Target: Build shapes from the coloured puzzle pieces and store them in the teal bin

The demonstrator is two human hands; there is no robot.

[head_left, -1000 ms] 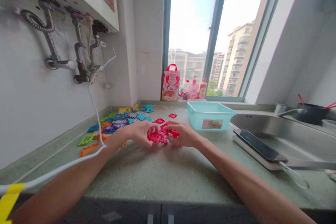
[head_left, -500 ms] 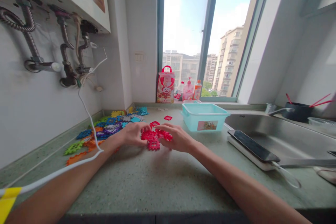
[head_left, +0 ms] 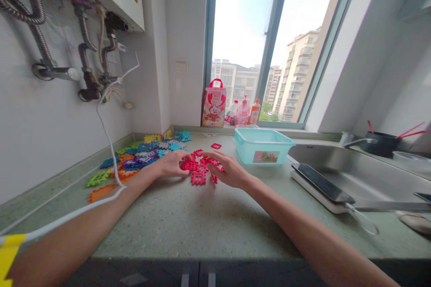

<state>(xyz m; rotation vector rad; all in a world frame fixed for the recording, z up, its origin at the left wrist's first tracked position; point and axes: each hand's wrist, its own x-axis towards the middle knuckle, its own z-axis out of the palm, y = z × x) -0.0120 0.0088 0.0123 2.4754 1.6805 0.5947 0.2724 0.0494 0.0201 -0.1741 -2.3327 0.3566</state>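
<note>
Red plastic interlocking pieces, square with toothed edges, lie in a loose heap on the counter between my two hands. My left hand curves round the heap's left side, thumb and fingers apart, touching its edge. On the other side, my right hand spreads its fingers over the right-hand red pieces; one piece stands tilted on edge beneath it. Its palm and some fingertips are hidden. A single red piece lies apart behind the heap. Left of my left hand spreads a pile of similar pieces in blue, purple, orange, green and yellow.
A turquoise plastic tub stands behind and right of my right hand. Further right, a phone rests on a white block beside the steel sink. A white cable hangs across my left forearm. Bottles stand at the window.
The view has shifted slightly, showing more of the counter's front edge. My right hand's fingers have spread a little, and a tilted red piece now shows below them. My left hand stays at the heap.
</note>
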